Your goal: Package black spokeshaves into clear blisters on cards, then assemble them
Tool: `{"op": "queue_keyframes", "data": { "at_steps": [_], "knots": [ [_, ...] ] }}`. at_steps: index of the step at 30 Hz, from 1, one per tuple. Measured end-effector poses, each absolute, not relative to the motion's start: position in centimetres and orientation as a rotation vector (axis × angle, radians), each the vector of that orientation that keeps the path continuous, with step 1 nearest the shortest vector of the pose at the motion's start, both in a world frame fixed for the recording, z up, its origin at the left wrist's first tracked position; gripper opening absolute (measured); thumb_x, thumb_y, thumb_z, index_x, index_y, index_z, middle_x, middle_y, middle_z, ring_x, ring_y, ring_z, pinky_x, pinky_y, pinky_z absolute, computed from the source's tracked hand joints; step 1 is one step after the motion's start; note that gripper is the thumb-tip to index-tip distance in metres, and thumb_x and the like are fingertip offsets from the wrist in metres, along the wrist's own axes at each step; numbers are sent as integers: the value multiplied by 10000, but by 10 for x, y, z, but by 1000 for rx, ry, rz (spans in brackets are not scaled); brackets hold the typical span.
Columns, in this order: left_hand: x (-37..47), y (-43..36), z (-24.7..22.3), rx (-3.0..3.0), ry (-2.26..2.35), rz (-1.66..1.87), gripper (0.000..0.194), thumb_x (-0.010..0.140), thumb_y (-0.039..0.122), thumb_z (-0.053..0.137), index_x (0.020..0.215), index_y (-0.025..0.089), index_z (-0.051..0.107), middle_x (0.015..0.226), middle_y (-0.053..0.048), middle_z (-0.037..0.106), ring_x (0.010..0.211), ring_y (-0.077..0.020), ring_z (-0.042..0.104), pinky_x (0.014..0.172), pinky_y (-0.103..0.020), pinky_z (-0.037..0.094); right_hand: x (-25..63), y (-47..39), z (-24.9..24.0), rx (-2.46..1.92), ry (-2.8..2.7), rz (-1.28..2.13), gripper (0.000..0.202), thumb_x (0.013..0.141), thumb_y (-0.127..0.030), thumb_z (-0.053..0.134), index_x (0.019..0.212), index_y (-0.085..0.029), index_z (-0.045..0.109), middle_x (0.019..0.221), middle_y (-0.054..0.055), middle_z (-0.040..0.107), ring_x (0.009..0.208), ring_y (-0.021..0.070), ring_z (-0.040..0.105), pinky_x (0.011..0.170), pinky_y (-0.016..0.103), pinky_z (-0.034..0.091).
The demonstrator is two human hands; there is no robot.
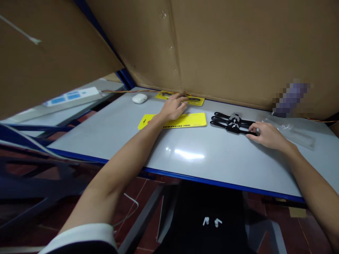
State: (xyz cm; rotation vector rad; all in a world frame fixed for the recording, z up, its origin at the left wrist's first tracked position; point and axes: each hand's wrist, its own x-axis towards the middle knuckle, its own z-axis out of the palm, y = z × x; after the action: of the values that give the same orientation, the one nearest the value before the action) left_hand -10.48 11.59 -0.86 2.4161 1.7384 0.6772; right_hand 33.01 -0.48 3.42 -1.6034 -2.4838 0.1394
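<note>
Two or three black spokeshaves [233, 127] with silver blade caps lie close together on the grey table. My right hand [268, 135] is closed on the right handle of the nearest one, thumb in front and fingers behind. At the back, my left hand [173, 107] reaches over a yellow card [197, 102] with another dark-handled spokeshave [194, 99] on it. Its fingers are apart and partly cover that tool; whether they touch it I cannot tell. In front of this hand, a yellow printed card [185, 120] lies flat, partly hidden by my left wrist.
Clear plastic packaging [296, 134] lies right of my right hand. A white earbud case [140, 98] sits at the back left. Cardboard walls [225, 53] enclose the table's back and left. A power strip [72, 98] rests on a surface at left. Two white earbuds [212, 221] lie on my lap.
</note>
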Motion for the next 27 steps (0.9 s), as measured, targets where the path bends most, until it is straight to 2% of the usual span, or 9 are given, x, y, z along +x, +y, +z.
{"op": "queue_keyframes", "data": {
  "at_steps": [5,10,13,20,24,27],
  "knots": [
    [-118,129,-12,2352,1749,510,665,1014,482,329,1583,194,518,1727,-126,355,1590,-363,313,1287,-559,266,329,-7,34,-1596,-2482,132,274,892,-511,604,901,-250,688,885,55,712,784,250,636,689,363,422],
    [-117,130,-10,2372,1798,495,713,1003,529,366,1630,198,443,1633,-178,472,1502,-405,421,1229,-592,324,326,-9,38,-1620,-2417,80,287,913,-522,573,897,-257,684,881,57,714,765,246,617,672,360,392],
    [-116,131,-9,2421,1829,496,723,984,539,399,1605,177,474,1560,-199,519,1430,-422,465,1196,-591,350,325,-10,40,-1624,-2369,59,296,929,-516,545,880,-258,682,860,54,710,735,235,605,658,355,379],
    [-110,131,-9,2498,1835,502,675,981,516,401,1536,164,552,1425,-186,614,1317,-388,507,1183,-576,337,325,-10,39,-1629,-2317,61,304,941,-488,530,873,-248,704,796,44,713,686,225,606,644,348,365],
    [-113,130,-8,2516,1834,599,636,970,512,428,1489,189,605,1441,-163,600,1354,-389,480,1195,-582,334,326,-9,37,-1601,-2304,28,297,938,-471,536,863,-244,712,765,41,711,675,218,599,636,342,364],
    [-124,136,-7,2499,1831,695,629,976,496,425,1503,194,589,1486,-155,566,1408,-377,459,1223,-560,326,326,-9,35,-1563,-2299,7,280,929,-450,546,847,-242,714,742,41,710,658,212,604,627,337,363]
  ]
}}
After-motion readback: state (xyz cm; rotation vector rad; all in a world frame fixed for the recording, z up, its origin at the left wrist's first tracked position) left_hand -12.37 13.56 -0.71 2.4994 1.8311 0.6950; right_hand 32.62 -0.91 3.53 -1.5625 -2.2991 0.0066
